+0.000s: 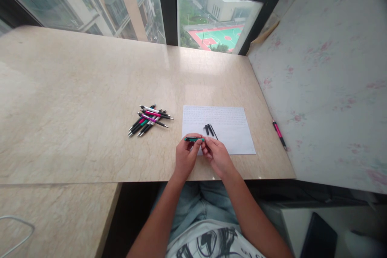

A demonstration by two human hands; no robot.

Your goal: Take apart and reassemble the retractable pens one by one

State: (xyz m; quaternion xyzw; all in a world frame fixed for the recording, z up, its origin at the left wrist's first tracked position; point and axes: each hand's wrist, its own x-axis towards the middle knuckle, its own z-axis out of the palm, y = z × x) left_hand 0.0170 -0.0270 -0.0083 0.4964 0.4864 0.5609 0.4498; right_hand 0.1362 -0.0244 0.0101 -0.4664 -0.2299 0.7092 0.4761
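Note:
My left hand [186,155] is closed around a green pen barrel [193,139], held level above the near edge of a white sheet of paper [236,133]. My right hand [218,156] meets it at the barrel's right end, thumb and fingers pinched together; whatever sits between them is too small to make out. Just beyond the hands, several black pen parts [208,129] lie on the sheet, among them short grips and a thin dark refill [214,132]. Rows of faint writing cover the sheet's upper part.
A loose pile of pens [149,121] in black, white, pink, purple and green lies left of the paper. One pink and black pen [279,134] rests by the papered wall [326,88] on the right. Windows [219,20] border the marble-patterned desk [90,88] at the back.

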